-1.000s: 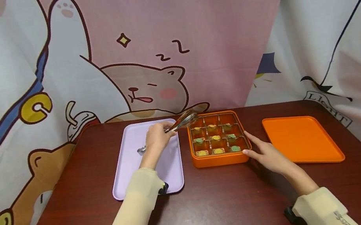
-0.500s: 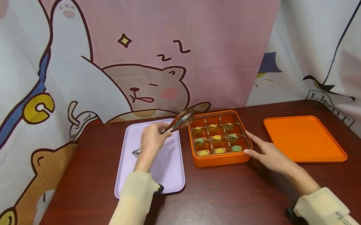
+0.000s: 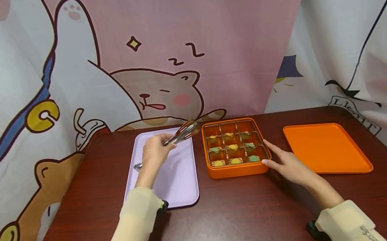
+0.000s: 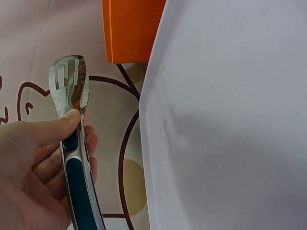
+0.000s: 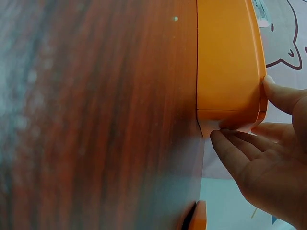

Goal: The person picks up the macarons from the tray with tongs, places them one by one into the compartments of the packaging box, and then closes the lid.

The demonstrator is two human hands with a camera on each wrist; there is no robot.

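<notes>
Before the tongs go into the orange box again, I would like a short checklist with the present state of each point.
1. Left hand grips the tongs: ok.
2. Tong tips carry nothing: cannot tell; they look closed and nothing shows between them.
3. Right hand steadies the orange box at its near right corner: ok.
4. Box is open and small pieces lie in its compartments: ok.
5. Purple tray lies beside the box: ok.
6. Orange lid lies apart, to the right: ok.
</notes>
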